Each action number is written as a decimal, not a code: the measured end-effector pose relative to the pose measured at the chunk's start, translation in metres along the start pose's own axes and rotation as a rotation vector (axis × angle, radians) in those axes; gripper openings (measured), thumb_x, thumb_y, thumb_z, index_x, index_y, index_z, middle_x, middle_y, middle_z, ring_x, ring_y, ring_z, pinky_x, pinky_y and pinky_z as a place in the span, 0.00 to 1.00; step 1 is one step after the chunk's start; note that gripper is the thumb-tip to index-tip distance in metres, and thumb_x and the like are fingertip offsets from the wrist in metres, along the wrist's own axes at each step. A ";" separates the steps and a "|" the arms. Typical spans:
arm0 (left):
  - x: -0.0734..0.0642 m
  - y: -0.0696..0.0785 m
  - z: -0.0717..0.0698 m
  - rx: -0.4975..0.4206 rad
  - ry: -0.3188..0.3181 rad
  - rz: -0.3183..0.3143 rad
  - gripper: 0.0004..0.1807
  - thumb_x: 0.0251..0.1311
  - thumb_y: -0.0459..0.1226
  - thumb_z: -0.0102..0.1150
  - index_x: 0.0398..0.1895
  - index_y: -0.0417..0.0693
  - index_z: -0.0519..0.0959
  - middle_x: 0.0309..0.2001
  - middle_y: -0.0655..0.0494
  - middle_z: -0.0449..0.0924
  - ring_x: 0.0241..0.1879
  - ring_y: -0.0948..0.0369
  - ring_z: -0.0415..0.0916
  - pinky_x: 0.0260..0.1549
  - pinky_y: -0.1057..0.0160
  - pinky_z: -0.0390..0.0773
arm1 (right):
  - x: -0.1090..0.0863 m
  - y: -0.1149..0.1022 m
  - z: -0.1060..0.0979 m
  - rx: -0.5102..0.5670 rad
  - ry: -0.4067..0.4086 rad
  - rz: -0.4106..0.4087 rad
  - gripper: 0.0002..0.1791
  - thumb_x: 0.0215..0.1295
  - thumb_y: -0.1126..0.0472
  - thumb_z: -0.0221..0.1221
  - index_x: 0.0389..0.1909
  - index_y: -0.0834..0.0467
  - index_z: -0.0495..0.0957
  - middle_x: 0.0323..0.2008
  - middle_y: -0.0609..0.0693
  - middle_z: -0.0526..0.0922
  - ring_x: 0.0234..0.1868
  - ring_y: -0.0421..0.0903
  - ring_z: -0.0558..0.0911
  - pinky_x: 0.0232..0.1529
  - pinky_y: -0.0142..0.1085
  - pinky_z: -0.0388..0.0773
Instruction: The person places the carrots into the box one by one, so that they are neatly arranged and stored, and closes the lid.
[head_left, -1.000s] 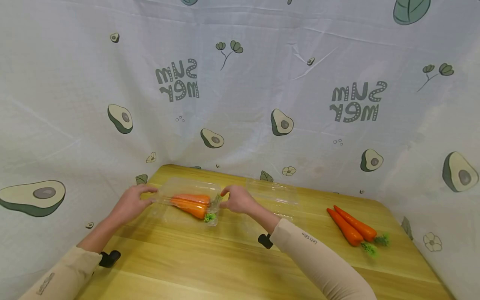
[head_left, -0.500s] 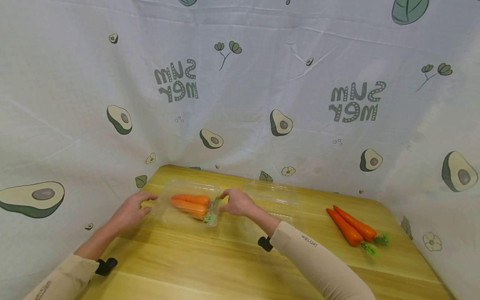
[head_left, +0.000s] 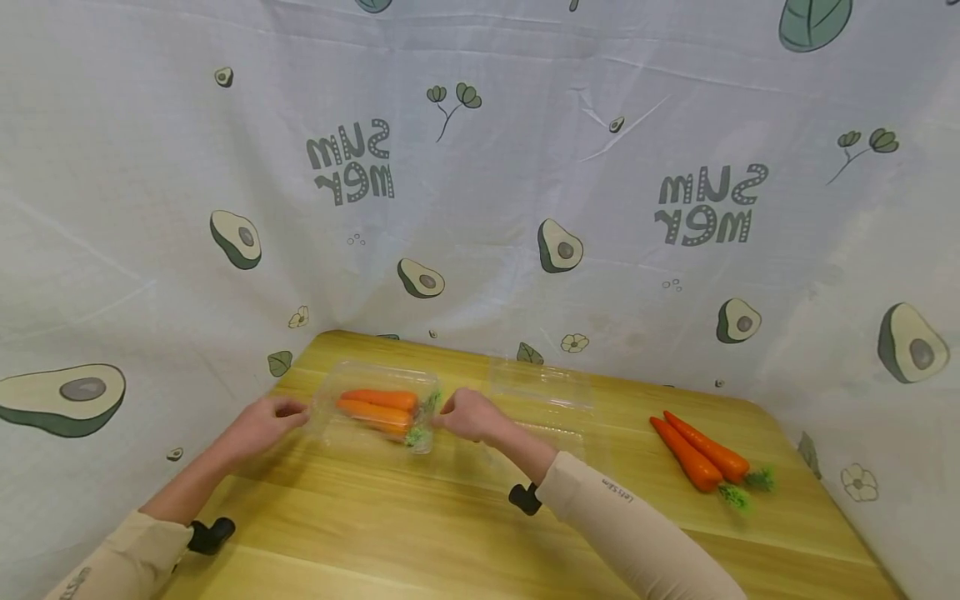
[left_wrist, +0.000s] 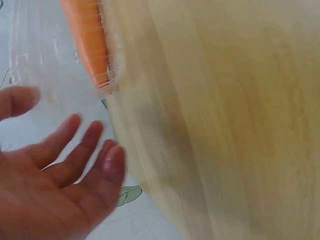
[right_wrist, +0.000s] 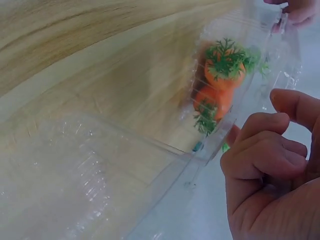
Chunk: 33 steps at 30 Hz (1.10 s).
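The fingers of the left hand (head_left: 262,429) are loosely bent and spread, the thumb well apart from them, at the left end of a clear plastic box (head_left: 330,433); whether they touch it I cannot tell. The right hand (head_left: 474,417) is at the box's right end, its fingers curled, one fingertip partly behind the rim; whether it pinches the plastic I cannot tell. The box sits on the wooden table (head_left: 375,517), toward its far left corner, with two carrots (head_left: 378,415) side by side inside, their green tops (head_left: 415,435) toward the right hand. Just beyond that hand is a second clear box (head_left: 540,385), partly hidden by the forearm. Farther right, two loose carrots (head_left: 688,457) lie together, tips pointing away from the person. Behind the table hangs a pale curtain (head_left: 480,200) printed with avocados.
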<state>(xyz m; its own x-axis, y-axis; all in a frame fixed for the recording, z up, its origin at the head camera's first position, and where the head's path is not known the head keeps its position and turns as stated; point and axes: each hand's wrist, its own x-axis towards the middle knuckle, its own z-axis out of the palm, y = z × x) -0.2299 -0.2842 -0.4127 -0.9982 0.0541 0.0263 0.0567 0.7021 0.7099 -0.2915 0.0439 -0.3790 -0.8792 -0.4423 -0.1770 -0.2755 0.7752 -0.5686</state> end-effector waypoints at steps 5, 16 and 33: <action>0.001 0.000 -0.004 -0.103 -0.132 -0.136 0.22 0.63 0.45 0.51 0.42 0.32 0.80 0.32 0.48 0.72 0.29 0.58 0.66 0.27 0.59 0.72 | -0.001 0.001 0.002 0.054 -0.041 0.005 0.26 0.61 0.50 0.58 0.06 0.53 0.63 0.07 0.42 0.53 0.09 0.40 0.50 0.10 0.32 0.51; 0.006 -0.002 -0.002 -0.276 -0.201 -0.260 0.16 0.60 0.42 0.55 0.33 0.34 0.80 0.37 0.49 0.76 0.37 0.57 0.73 0.35 0.58 0.77 | 0.001 0.002 0.003 0.296 -0.216 0.029 0.18 0.63 0.60 0.54 0.15 0.63 0.71 0.10 0.46 0.57 0.12 0.42 0.47 0.14 0.34 0.46; 0.012 -0.002 -0.005 -0.242 -0.189 -0.230 0.23 0.64 0.41 0.51 0.50 0.27 0.74 0.50 0.39 0.74 0.47 0.50 0.71 0.38 0.56 0.78 | 0.008 0.001 0.010 0.467 -0.283 0.075 0.16 0.65 0.62 0.50 0.21 0.66 0.74 0.11 0.45 0.54 0.11 0.40 0.46 0.14 0.32 0.45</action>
<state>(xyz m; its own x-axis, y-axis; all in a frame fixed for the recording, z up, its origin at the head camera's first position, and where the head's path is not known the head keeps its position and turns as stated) -0.2419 -0.2882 -0.4103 -0.9617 0.0599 -0.2673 -0.1975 0.5246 0.8281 -0.2949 0.0365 -0.3892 -0.7334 -0.5472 -0.4035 0.0427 0.5553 -0.8306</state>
